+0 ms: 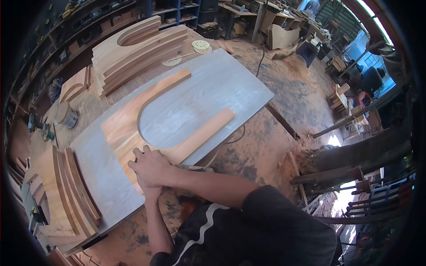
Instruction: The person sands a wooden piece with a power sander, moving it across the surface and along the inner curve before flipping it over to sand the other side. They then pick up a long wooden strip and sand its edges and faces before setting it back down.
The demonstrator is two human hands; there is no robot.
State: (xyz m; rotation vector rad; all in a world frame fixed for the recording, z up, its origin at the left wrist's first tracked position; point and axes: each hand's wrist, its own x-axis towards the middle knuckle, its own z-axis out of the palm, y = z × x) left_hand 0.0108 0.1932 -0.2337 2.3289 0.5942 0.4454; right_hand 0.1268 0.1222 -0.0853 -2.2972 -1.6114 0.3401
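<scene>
A U-shaped wooden board (122, 126) lies on a grey panel (106, 190), its two arms pointing toward the upper right. My right hand (153, 166) is closed at the board's lower end, fingers curled over a dark power tool. My left hand (152, 191) sits below and partly under it, with most of its fingers hidden. Behind my right forearm a narrow part of the tool, seemingly a sander (195, 168), shows with a cord trailing off. My hands hide most of its body.
Curved wooden pieces are stacked (137, 55) behind the panel, with more (66, 190) at its left. A tub (66, 116), a drill (42, 128) and perforated sanding discs (201, 45) rest on the worktable. Sawdust covers the floor (257, 150); a wooden post (355, 153) stands to the right.
</scene>
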